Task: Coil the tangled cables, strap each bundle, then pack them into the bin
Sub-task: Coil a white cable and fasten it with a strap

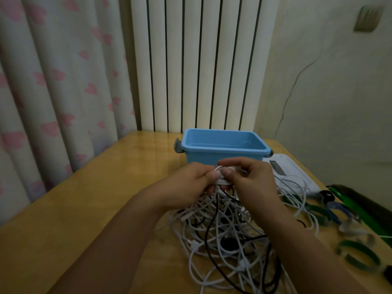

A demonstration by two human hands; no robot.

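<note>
Wooden worktop, glossy yellow-brown, corner pushed toward the back wall. Behind it: white column radiator with dark gaps. Left: pale curtain printed with pink hearts. Right: cream wall, thin crack line, small vent plate high up. Light dim.

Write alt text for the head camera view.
Two bare hands, left hand and right hand, pinch a few white cables lifted from a tangled pile of white and black cables on a wooden table. Behind them stands an empty blue plastic bin; green straps lie to the right.
</note>
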